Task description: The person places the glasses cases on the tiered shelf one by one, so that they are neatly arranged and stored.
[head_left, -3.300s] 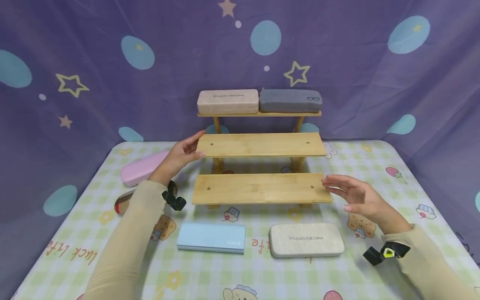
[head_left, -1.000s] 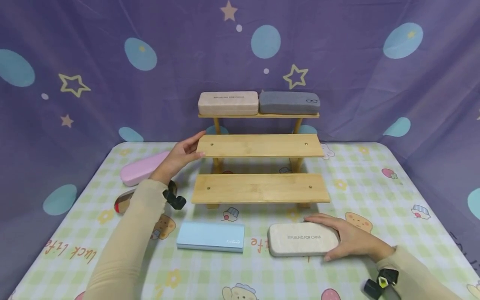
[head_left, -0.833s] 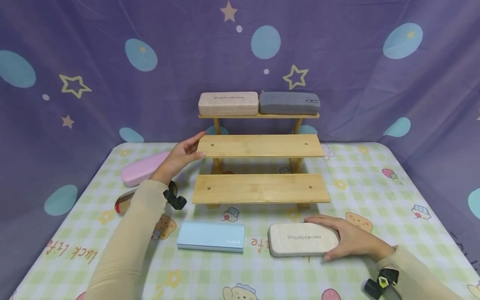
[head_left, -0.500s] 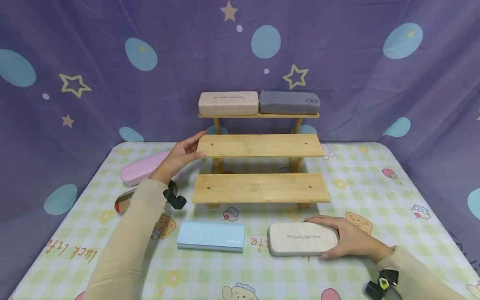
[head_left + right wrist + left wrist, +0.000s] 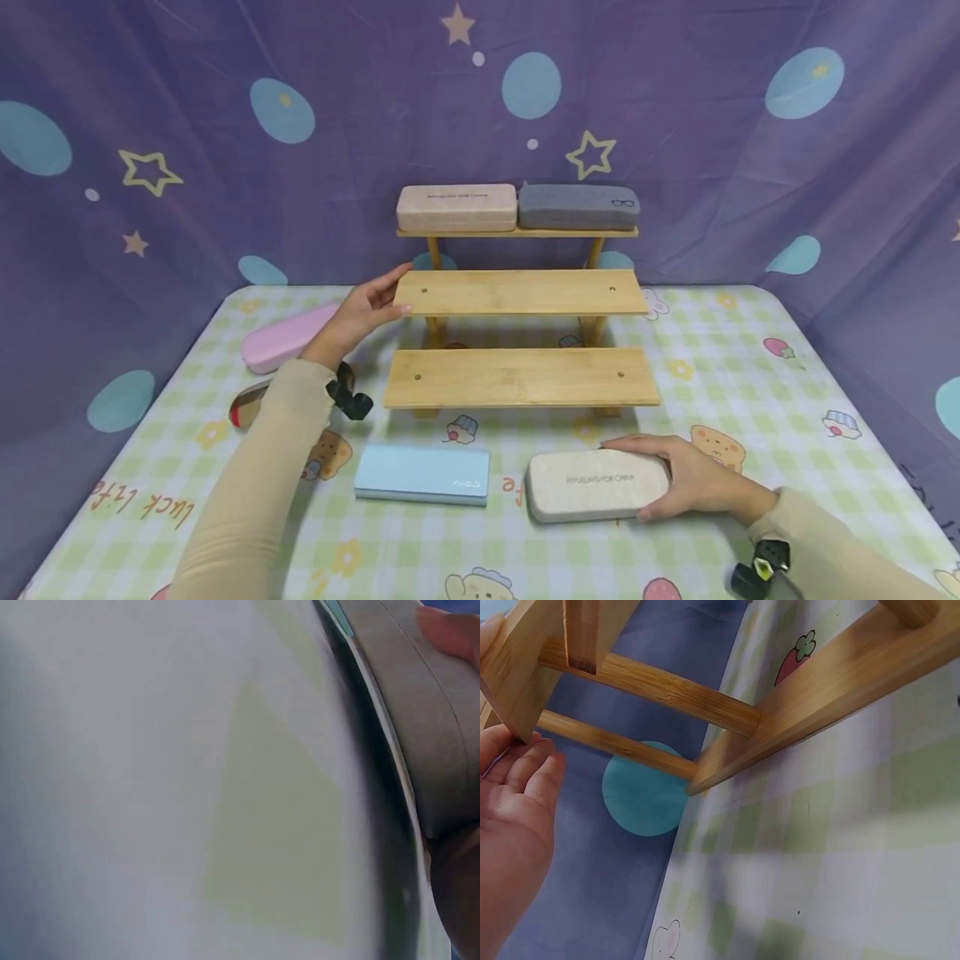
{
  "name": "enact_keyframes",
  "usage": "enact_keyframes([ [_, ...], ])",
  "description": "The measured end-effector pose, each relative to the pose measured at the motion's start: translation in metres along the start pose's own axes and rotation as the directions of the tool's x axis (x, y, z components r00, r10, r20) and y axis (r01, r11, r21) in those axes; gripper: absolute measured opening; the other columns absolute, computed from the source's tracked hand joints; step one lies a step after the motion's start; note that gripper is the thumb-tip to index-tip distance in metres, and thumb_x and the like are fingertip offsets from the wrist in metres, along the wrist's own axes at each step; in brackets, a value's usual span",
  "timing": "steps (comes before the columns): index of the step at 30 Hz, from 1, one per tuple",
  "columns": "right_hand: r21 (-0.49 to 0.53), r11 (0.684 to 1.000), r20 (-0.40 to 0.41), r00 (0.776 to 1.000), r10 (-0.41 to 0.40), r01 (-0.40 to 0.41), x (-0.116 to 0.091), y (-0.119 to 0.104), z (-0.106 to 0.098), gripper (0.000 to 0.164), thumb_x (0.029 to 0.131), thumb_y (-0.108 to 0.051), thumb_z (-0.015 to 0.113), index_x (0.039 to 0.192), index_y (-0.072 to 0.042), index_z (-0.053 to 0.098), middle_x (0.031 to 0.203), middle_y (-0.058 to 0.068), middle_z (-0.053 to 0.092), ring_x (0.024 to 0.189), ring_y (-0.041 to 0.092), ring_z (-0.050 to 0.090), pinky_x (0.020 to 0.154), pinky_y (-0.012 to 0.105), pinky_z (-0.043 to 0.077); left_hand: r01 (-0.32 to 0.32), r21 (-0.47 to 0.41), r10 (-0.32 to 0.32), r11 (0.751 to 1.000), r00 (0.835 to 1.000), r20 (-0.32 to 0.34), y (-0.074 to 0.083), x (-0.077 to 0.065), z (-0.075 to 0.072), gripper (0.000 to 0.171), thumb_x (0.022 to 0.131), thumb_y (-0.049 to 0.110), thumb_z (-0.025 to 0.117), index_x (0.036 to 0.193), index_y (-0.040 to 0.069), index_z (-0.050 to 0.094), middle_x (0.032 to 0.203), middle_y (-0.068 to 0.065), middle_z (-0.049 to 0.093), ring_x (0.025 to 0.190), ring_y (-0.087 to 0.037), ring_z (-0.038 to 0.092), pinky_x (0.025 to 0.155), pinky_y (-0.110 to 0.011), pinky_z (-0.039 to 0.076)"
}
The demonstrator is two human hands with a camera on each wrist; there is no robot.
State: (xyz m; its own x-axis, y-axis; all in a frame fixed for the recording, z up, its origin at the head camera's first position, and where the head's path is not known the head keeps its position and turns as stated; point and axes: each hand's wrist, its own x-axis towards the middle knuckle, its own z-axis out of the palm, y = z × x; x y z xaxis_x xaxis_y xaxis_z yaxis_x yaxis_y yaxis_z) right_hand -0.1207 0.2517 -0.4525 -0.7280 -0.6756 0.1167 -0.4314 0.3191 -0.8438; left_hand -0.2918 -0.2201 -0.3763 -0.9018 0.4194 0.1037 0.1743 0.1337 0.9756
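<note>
In the head view my right hand (image 5: 693,479) grips the right end of a cream glasses case (image 5: 592,485) printed "REFUELING FOR CHINA", thumb on the near side and fingers on the far side. A dark shadow runs beneath this case (image 5: 420,712) in the right wrist view; whether it touches the cloth, I cannot tell. My left hand (image 5: 358,312) holds the left end of the middle board of a three-tier wooden stand (image 5: 521,292). In the left wrist view, the fingers of that hand (image 5: 517,795) curl at the board's edge.
A light blue glasses case (image 5: 422,475) lies left of the cream one. On the top tier sit a pinkish case (image 5: 456,208) and a grey-blue case (image 5: 579,207). Behind my left arm are a pink case (image 5: 285,337) and a brown patterned case (image 5: 247,404), partly hidden.
My right hand came down from beside the stand to the cream glasses case and gripped it. The case has since shifted slightly left and turned a little. My left hand stays put.
</note>
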Motion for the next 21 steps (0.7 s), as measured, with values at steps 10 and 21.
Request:
enact_keyframes([
  [10, 0.017, 1.000, 0.012, 1.000, 0.025, -0.025, 0.008, -0.016, -0.003, 0.075, 0.063, -0.020, 0.086, 0.132, -0.015, 0.056, 0.127, -0.001, 0.061, 0.103, 0.006, 0.054, 0.082, 0.019, 0.040, -0.017, -0.015, 0.017, 1.000, 1.000, 0.005, 0.000, -0.001, -0.001, 0.073, 0.089, 0.007, 0.064, 0.150, 0.010, 0.024, 0.152, -0.016, 0.029, 0.134, -0.024, 0.037, 0.094, -0.017, 0.043],
  [21, 0.053, 0.999, 0.043, 0.999, 0.011, -0.013, 0.028, -0.044, -0.014, 0.075, 0.065, -0.017, 0.085, 0.133, -0.016, 0.055, 0.127, 0.001, 0.060, 0.092, 0.008, 0.053, 0.073, 0.023, 0.043, -0.018, -0.015, 0.018, 1.000, 1.000, 0.002, 0.001, -0.002, 0.001, 0.072, 0.089, 0.006, 0.064, 0.150, 0.010, 0.025, 0.152, -0.016, 0.029, 0.134, -0.024, 0.037, 0.094, -0.017, 0.043],
])
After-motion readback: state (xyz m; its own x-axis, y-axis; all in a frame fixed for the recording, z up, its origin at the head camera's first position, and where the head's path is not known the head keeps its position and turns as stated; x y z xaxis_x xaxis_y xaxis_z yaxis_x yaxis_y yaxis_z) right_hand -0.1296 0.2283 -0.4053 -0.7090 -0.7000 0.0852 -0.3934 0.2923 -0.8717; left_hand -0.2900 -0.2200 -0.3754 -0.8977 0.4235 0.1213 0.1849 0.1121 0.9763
